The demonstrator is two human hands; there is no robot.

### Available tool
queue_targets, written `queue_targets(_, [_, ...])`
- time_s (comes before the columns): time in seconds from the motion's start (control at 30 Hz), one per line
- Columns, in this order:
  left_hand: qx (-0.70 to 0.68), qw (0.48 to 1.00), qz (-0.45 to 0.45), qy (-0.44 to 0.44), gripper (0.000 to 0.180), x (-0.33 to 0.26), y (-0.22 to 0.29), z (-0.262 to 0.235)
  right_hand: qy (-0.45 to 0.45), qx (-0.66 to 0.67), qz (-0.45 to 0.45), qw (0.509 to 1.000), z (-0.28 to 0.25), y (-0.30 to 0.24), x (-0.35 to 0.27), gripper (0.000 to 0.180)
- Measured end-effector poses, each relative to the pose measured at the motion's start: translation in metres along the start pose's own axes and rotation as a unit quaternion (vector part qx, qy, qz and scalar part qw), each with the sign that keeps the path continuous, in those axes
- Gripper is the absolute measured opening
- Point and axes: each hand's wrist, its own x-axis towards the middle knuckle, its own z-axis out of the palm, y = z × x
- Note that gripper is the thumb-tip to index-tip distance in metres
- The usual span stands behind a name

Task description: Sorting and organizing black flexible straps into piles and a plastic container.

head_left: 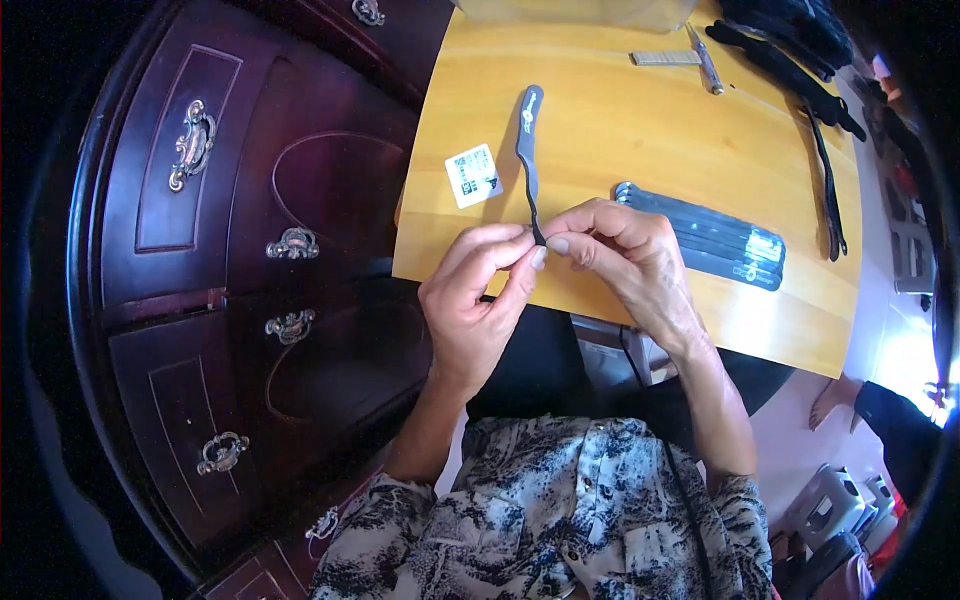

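My left hand (478, 300) and my right hand (622, 255) meet over the near edge of a yellow wooden table (620, 140). Both pinch the near end of a long, thin dark grey strip (528, 150) that rises away from me across the table. The strip's far end is wider and rounded. What the fingertips hold beneath the strip's tip is hidden. Just right of my right hand lies a stack of similar dark flat strips (712, 238).
A small white card (473, 175) lies on the table left of the strip. A metal pen-like tool (706, 62), a small ridged bar (665, 58) and black straps (825, 130) lie at the far side. A dark wooden cabinet (250, 250) with brass handles stands to the left.
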Motion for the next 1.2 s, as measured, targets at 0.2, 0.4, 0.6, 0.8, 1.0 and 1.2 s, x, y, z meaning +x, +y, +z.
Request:
queue_targets(0.2, [0.006,1.000,0.013,-0.003,0.015,-0.002,-0.002,0.001,-0.001,-0.013,0.009,1.000,0.004,0.003,0.000,0.015])
queue_targets(0.4, [-0.032,0.999,-0.019,-0.017,0.013,-0.005,-0.009,0.002,0.010,0.022,0.005,1.000,0.009,0.012,-0.004,0.013])
queue_targets(0.6, [-0.069,0.994,-0.064,-0.057,0.009,0.000,-0.012,0.001,0.042,-0.164,-0.153,0.974,0.008,0.013,-0.005,0.014])
queue_targets(0.8, [-0.092,0.991,-0.083,-0.052,0.008,0.002,-0.025,0.007,0.036,-0.154,-0.183,0.970,0.008,0.022,0.003,0.012])
queue_targets(1.0, [0.024,0.998,-0.027,-0.041,0.013,0.002,-0.035,0.013,0.002,-0.136,-0.151,0.979,0.002,0.031,0.011,0.010])
queue_targets(1.2, [-0.044,0.996,-0.042,-0.059,0.011,-0.002,-0.044,0.018,0.003,-0.207,-0.157,0.966,0.003,0.029,0.011,0.011])
